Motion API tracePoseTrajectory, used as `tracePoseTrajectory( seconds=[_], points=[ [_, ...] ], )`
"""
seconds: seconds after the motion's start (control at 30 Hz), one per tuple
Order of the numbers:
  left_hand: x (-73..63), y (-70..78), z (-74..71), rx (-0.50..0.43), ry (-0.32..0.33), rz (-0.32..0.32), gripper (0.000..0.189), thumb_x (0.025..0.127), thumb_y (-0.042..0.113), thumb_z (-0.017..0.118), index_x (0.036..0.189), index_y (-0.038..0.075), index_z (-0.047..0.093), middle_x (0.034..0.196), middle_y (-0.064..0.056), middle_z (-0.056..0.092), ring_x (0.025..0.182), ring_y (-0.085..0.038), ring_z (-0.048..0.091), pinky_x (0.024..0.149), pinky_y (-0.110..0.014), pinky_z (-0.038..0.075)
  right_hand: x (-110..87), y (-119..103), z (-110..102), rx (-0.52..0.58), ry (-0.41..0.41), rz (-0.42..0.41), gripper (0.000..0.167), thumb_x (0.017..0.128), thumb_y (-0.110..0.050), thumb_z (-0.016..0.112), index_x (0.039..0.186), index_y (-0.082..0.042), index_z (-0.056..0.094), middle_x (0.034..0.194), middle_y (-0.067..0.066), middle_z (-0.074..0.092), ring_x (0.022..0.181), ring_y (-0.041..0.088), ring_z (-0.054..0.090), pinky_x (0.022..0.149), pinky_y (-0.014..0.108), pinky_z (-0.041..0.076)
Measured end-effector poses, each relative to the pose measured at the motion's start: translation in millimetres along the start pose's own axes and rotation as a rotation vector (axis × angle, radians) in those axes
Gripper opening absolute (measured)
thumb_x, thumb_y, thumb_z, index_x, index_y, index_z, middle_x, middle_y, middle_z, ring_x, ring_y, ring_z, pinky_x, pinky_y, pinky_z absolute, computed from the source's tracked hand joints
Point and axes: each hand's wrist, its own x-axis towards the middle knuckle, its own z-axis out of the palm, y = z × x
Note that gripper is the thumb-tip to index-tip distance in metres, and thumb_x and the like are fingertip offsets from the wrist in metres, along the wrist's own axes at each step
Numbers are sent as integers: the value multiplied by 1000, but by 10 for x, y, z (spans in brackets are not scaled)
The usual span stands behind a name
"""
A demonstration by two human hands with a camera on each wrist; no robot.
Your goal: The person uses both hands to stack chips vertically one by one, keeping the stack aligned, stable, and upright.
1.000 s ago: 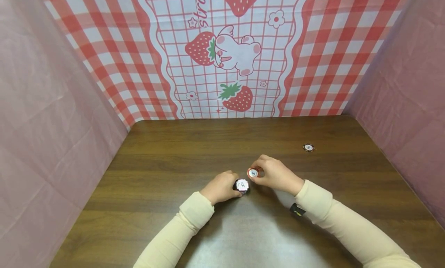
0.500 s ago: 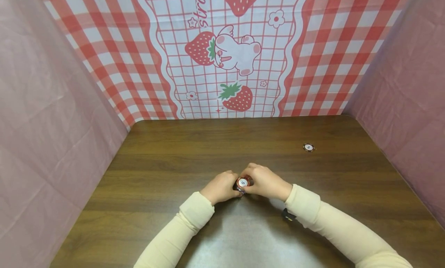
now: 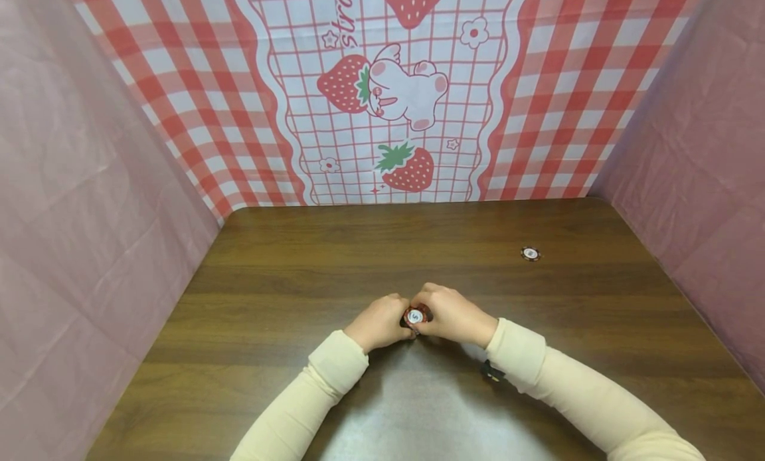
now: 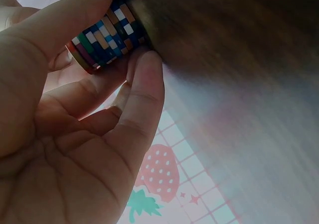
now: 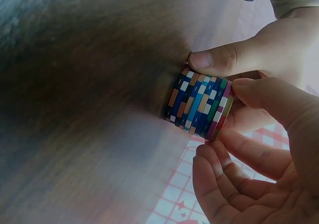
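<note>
A short stack of poker chips (image 5: 199,104) stands near the table's middle, its edges blue, white, tan, green and purple in the right wrist view. My left hand (image 3: 380,323) holds the stack from the left side, thumb and fingers around it. On top lies a red-orange poker chip (image 3: 415,317) with a white centre marked 5. My right hand (image 3: 457,316) pinches that top chip by its edge, thumb at the near side and fingers at the far side. In the left wrist view the stack's side (image 4: 109,37) shows between thumb and fingers.
One dark-edged chip (image 3: 530,254) with a white centre lies by itself at the back right of the wooden table (image 3: 287,248). A red checked strawberry cloth (image 3: 406,115) hangs behind the table. Pink cloths (image 3: 89,215) hang at the sides.
My right hand has carried the red-orange chip leftward onto the stack, covering the white chip that showed on top. My left hand has stayed around the stack.
</note>
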Motion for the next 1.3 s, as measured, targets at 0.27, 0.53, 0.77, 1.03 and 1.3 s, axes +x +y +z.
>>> tracePoseTrajectory(
  seconds=[0.27, 0.53, 0.77, 1.03, 1.3],
  points=[
    [-3, 5, -8, -6, 2, 2, 21, 75, 25, 80, 84, 13, 64, 81, 1, 65, 77, -14, 58, 70, -30, 49, -6, -8, -3, -23, 0, -5, 26, 75, -18, 78, 97, -8, 72, 90, 1, 65, 79, 10, 60, 71, 27, 51],
    [-15, 8, -4, -9, 10, 9, 24, 75, 25, 81, 89, 13, 66, 84, 1, 66, 79, -14, 59, 71, -30, 50, -21, -13, -35, -12, 11, 1, 25, 77, -20, 78, 98, -8, 72, 92, 2, 66, 79, 11, 60, 72, 27, 51],
    [-19, 23, -2, -12, 2, -8, 29, 75, 28, 83, 93, 11, 68, 87, 0, 66, 81, -13, 60, 74, -28, 50, -39, 54, -159, -31, 42, 48, 30, 80, -23, 77, 102, -2, 71, 95, 7, 67, 82, 17, 63, 72, 31, 52],
    [-20, 33, -7, 1, 1, -13, 31, 74, 28, 84, 93, 10, 68, 87, -1, 66, 81, -15, 61, 75, -29, 51, -91, 282, -359, -21, 120, 166, 38, 81, -24, 77, 108, 1, 69, 98, 13, 67, 86, 24, 64, 74, 38, 52],
    [-18, 36, -9, 17, -1, -7, 31, 75, 28, 83, 94, 8, 68, 87, -1, 66, 83, -15, 62, 76, -29, 51, -187, 621, -574, -33, 176, 309, 42, 84, -26, 74, 114, 2, 66, 104, 17, 66, 93, 30, 65, 77, 45, 52]
  ],
)
